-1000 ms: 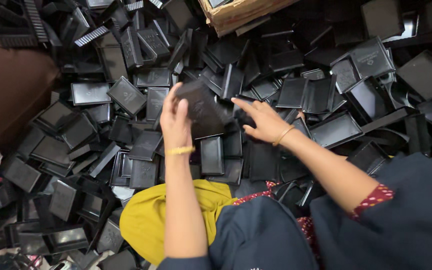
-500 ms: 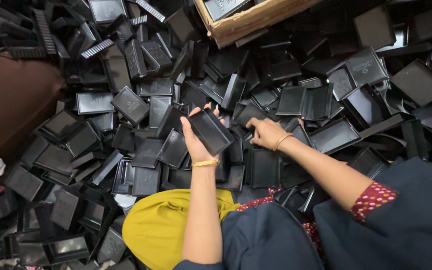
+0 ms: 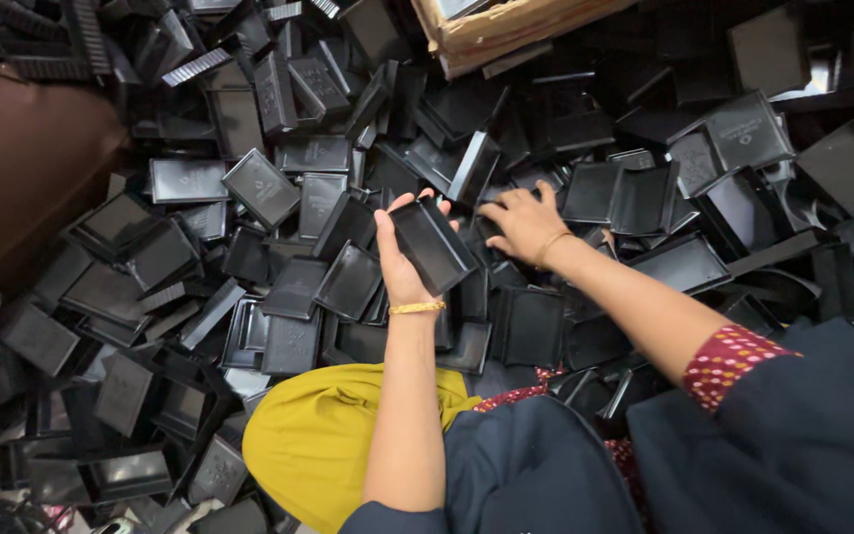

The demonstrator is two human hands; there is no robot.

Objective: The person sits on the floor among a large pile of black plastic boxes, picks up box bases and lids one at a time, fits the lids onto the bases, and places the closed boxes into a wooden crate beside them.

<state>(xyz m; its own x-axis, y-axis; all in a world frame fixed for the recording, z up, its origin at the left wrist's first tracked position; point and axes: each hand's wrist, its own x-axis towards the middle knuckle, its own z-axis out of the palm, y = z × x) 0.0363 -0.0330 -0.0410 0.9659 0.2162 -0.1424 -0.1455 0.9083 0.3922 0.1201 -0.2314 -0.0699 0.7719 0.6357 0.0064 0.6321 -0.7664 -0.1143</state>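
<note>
Left hand: I see my left hand raised over the heap, palm up, grasping 1 black plastic tray.
Tray against fingers: the tray lies tilted across my palm; the thumb presses its near-left edge, the fingers curl over its far end, and its right side juts free of the hand.
Left wrist: a gold bangle circles it, just below the tray.
Right hand: my right hand rests palm down on the pile just beside the held tray, not touching it.
Right fingers: spread and bent over loose trays; I cannot tell whether they grip 1.
Right wrist: a thin bracelet sits on it.
Pile: a pile of black trays surrounds both hands on every side, jumbled at all angles.
Far side: a cardboard box lies at the top edge, well apart from the hands.
Near side: yellow cloth and dark blue clothing cover my lap.
</note>
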